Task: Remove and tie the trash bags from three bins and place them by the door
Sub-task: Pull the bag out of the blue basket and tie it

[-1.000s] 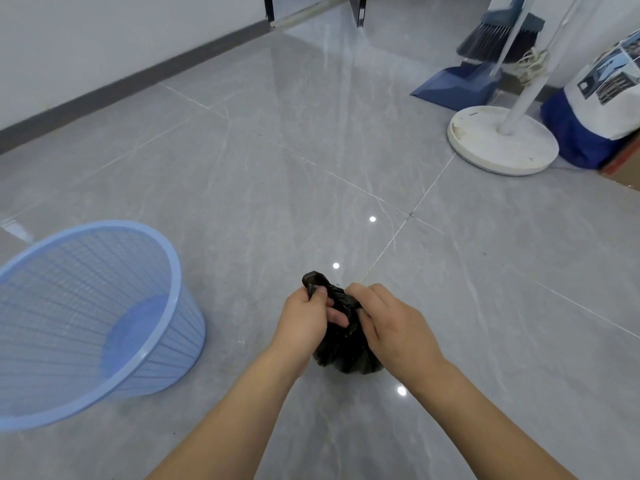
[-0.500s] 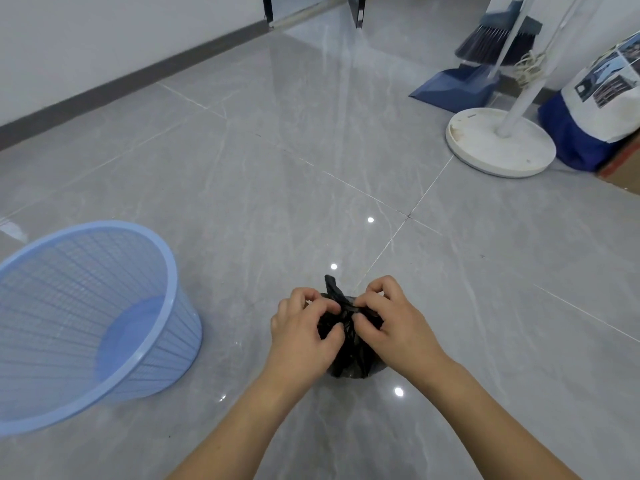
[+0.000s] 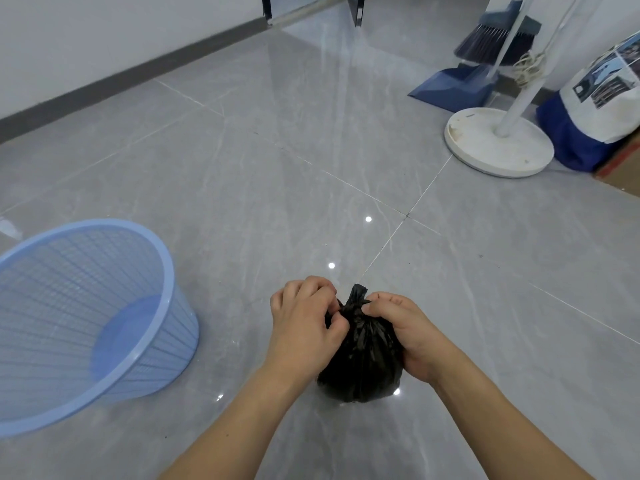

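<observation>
A small black trash bag (image 3: 362,362) sits on the grey tiled floor in the lower middle of the head view, its neck bunched into a short tuft at the top. My left hand (image 3: 303,320) pinches the neck from the left. My right hand (image 3: 403,327) grips the neck and the bag's right side. A light blue mesh bin (image 3: 86,317) stands to the left, tilted toward me, with no bag inside.
A white round stand base (image 3: 498,142) with a pole is at the far right. Behind it are a blue dustpan (image 3: 453,86) and broom (image 3: 495,39). A blue and white bag (image 3: 595,109) leans at the right edge. A dark doorframe (image 3: 356,8) is at the top.
Both hands have shifted on the bag's neck, from wrapping and pulling it to pinching it close together. The bag now sits lower, with more of its body showing beneath my hands.
</observation>
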`<state>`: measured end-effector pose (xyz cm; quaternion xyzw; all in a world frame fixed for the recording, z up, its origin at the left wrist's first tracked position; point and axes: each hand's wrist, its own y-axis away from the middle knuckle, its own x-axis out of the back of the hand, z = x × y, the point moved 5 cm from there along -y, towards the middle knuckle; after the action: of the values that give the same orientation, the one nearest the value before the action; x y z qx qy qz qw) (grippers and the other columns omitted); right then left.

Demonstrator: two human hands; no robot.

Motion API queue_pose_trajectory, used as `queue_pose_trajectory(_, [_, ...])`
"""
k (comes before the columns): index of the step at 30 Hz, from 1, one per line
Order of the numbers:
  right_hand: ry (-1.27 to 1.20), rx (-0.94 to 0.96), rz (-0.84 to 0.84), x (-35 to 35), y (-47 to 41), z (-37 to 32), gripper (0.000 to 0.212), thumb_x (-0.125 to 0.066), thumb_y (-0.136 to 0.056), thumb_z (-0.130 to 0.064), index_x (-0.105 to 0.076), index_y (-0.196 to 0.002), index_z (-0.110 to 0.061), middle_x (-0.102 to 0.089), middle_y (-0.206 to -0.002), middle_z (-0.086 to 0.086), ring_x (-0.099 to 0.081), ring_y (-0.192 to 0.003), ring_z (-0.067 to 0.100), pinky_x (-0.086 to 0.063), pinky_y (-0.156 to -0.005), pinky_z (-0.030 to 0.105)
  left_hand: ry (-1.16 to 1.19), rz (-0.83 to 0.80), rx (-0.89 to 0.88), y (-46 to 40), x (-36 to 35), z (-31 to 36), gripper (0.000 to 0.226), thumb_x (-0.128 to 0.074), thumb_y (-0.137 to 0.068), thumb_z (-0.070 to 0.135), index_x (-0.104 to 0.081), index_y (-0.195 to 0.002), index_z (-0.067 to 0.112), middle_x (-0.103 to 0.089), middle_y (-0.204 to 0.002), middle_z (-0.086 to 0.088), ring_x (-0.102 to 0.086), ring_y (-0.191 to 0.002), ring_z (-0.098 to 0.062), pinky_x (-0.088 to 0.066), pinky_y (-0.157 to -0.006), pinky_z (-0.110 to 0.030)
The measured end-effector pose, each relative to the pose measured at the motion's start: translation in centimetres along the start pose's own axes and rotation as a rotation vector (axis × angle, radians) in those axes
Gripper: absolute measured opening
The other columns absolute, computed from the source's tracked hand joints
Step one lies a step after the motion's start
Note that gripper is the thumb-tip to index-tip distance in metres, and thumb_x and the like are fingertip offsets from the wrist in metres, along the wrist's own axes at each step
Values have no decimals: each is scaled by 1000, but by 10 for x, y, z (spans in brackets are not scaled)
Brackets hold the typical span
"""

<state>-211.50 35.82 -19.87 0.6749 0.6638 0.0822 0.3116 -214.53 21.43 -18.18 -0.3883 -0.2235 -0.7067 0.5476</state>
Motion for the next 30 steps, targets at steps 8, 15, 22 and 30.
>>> queue_pose_trajectory(8, [431, -49, 34, 0, -1, 0, 18, -54, -91, -14, -66, -84, -3, -63, -79, 11, -59, -72, 21, -45, -66, 29, -87, 25, -4, -1, 2, -9, 8, -58, -79, 25, -52, -73, 27, -55, -103, 18, -41, -100, -8, -21, -95, -27])
queue_pose_trajectory(15, [147, -210, -121, -4, 3, 8, 21, -44, -91, -21, -61, -84, -10, -46, -65, -1, -32, -48, 9, -18, -46, 25, -118, 22, -48, -3, 3, -9, 4, -57, -80, 24, -54, -77, 27, -54, -103, 18, -42, -100, -9, -17, -94, -25])
queue_pose_trajectory(22, [185, -176, 27, 11, -2, 10, 22, -45, -92, -13, -64, -90, -3, -31, -52, 0, -25, -43, 10, -13, -43, 24, -27, -14, 4, -1, 9, -16, 16, -56, -88, 21, -55, -102, 29, -49, -109, 19, -43, -101, -7, -26, -92, -27])
queue_pose_trajectory(30, [158, -184, -45, 5, 4, 6, 22, -50, -90, -18, -59, -72, -8, -36, -54, -1, -23, -45, 11, -11, -48, 29, 270, -127, 36, 22, 16, -1, 19, -56, -82, 12, -52, -90, 29, -50, -92, 15, -53, -82, -4, -43, -71, -20])
